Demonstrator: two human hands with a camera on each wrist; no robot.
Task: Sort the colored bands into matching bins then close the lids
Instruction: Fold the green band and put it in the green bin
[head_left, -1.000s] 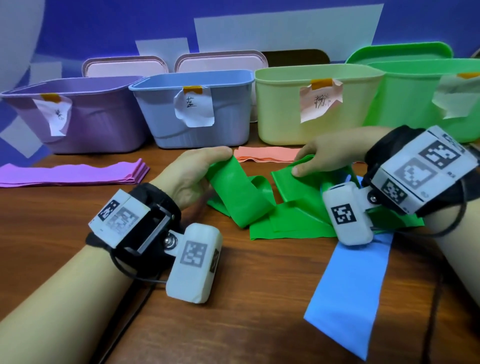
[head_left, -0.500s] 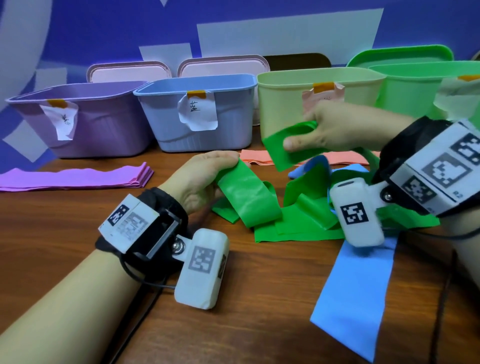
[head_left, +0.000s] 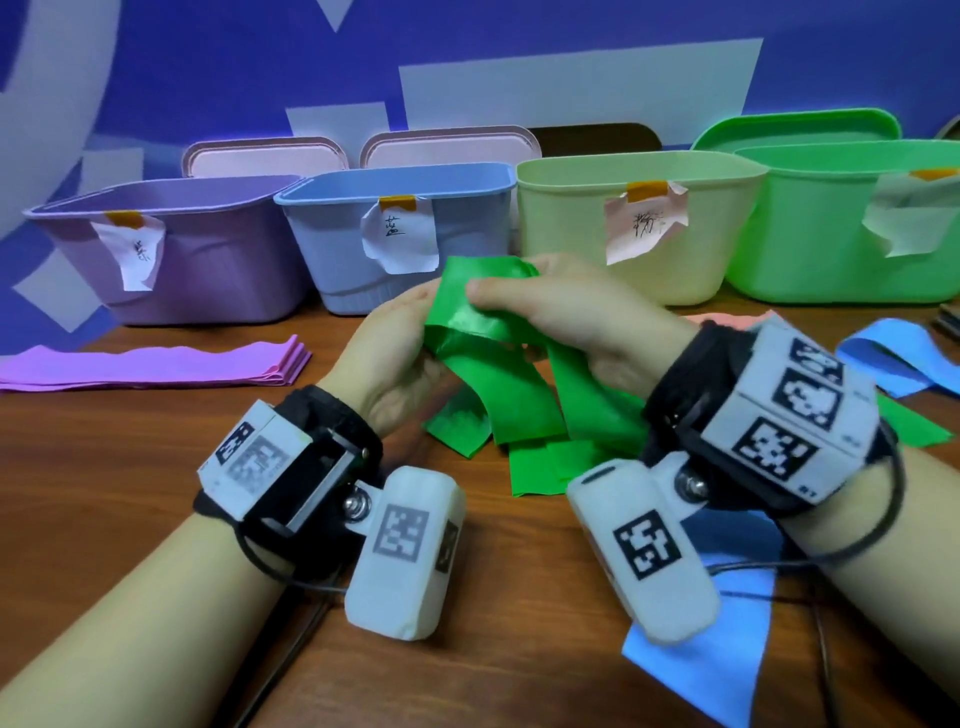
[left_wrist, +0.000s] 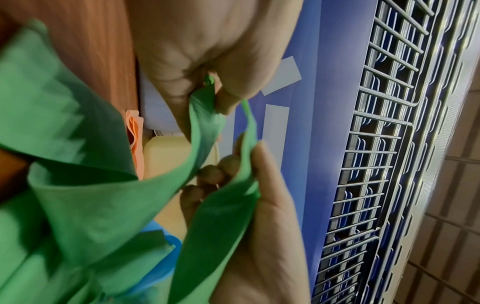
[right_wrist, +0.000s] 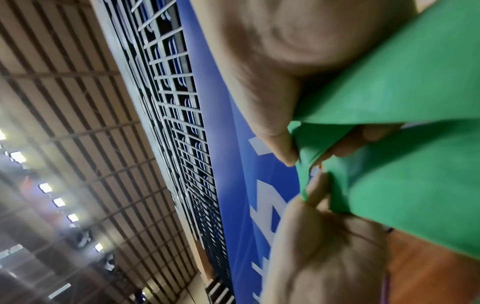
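**Above the table's middle: both hands gather green bands**

Between the two hands, a bunch of green bands (head_left: 488, 353) is lifted off the wooden table (head_left: 130, 493), tails trailing down onto it. The left hand (head_left: 395, 358) pinches a fold between thumb and curled fingers; the right hand (head_left: 576, 317) pinches the top edge just beside it, thumb on top. Both are closed on the bands.

The bands look thin, limp and light, probably stretchy and a little slick; gripping several layers at a fold should keep them together.

Beyond, at 12 o'clock, sit four open bins. The green bin (head_left: 841, 234) is at 2 o'clock. Blue bands (head_left: 711, 660) lie at 5 o'clock, purple bands (head_left: 156, 366) at 9.
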